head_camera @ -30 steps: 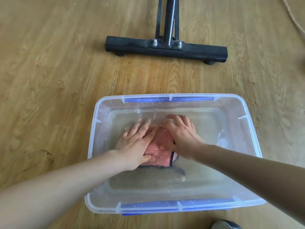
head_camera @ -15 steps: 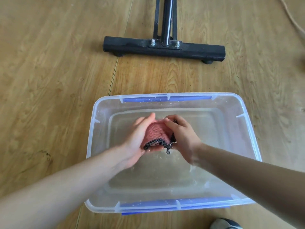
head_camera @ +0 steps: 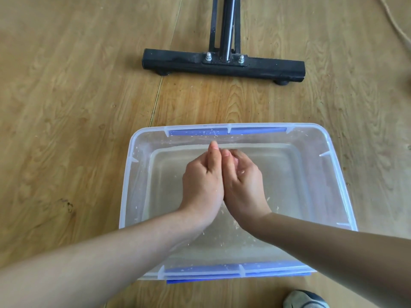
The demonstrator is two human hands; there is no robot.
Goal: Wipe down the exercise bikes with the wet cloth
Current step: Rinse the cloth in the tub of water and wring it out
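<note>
My left hand (head_camera: 202,183) and my right hand (head_camera: 243,185) are pressed side by side above the water in a clear plastic tub (head_camera: 311,126). Their fingers curl inward and squeeze the wet pink cloth (head_camera: 235,161), which is almost wholly hidden between them; only a pink sliver shows by the right fingers. Droplets fall under the wrists into the water. On the floor beyond the tub stands the exercise bike's black base bar (head_camera: 222,65), with its upright frame (head_camera: 224,23) rising out of view.
The tub has blue latches on its near and far rims and sits on a wooden floor. A grey shoe (head_camera: 304,300) shows at the bottom right. A rope (head_camera: 398,25) lies at the top right corner.
The cloth was lifted out of the water and bunched up. Both hands have closed together round it, so it has gone from plainly visible to nearly hidden.
</note>
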